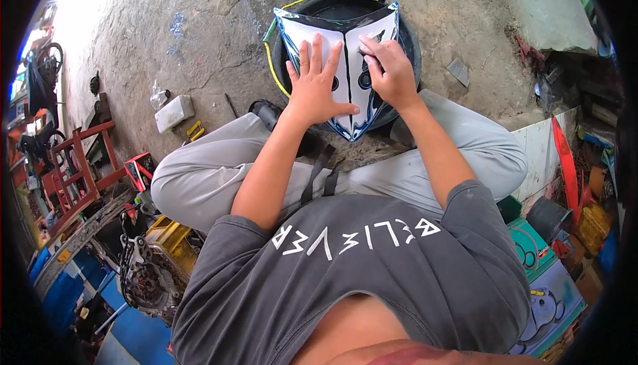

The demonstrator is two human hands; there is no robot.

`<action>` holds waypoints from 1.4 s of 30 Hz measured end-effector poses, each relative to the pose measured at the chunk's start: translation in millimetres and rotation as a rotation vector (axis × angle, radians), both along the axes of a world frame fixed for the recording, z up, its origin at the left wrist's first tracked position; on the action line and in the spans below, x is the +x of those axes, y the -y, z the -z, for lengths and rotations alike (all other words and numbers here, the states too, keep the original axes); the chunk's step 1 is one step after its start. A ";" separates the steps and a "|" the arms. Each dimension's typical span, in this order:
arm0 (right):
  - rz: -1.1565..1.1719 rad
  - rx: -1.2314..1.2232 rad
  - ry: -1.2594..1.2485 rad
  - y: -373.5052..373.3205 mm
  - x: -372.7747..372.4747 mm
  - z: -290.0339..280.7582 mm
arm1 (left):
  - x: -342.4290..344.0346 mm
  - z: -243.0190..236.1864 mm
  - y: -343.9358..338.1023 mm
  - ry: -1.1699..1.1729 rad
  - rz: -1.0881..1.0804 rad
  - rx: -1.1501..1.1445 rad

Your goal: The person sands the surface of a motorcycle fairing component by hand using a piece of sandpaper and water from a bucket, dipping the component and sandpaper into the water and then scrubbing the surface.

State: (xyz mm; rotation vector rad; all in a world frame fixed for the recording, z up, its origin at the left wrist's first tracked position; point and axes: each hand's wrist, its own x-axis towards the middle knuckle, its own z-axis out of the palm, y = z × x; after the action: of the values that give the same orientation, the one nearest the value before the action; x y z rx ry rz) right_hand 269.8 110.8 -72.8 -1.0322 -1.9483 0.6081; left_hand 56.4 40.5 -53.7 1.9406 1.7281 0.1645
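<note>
A pointed white motorcycle fairing [362,27], edged in blue and black with a dark line down its middle, lies across a round black basin [413,49] between my bent legs. My left hand [317,89] rests on the panel's left half, fingers spread and thumb stretched toward the right half. Over the right half, my right hand [391,72] is closed in a pinch, its fingertips at the white surface beside black markings. Whatever sits between those fingertips is too small to make out. A yellow-green hose [276,72] curves along the basin's left and far rim.
On the concrete lie a grey flat piece [458,71] at right, and a white block [174,114] and yellow-handled tool [195,131] at left. An engine part [147,278] and yellow crate [174,240] stand near left; a red panel [565,165] and green case [531,242] sit right.
</note>
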 end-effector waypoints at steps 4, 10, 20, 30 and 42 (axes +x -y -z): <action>0.079 -0.007 0.024 -15.7 12.5 7.8 | 0.8 -0.3 -1.4 0.017 0.000 0.029; -0.020 -0.012 0.000 -0.7 -0.1 1.1 | 0.6 -1.4 0.2 0.005 -0.004 0.000; -0.033 0.021 0.020 -0.3 -0.3 3.0 | 0.9 0.8 -0.3 0.013 -0.004 0.019; -0.029 -0.016 0.035 2.3 0.5 9.0 | 1.4 1.5 -0.8 0.005 0.002 0.026; 0.035 -0.008 0.020 -4.5 5.2 9.2 | 1.1 -0.2 -1.4 0.010 0.001 0.017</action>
State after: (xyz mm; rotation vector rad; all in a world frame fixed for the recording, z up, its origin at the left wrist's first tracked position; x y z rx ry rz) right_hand 275.0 115.3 -82.0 -1.0797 -1.9426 0.5887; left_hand 57.5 41.9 -53.6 1.9494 1.7241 0.1886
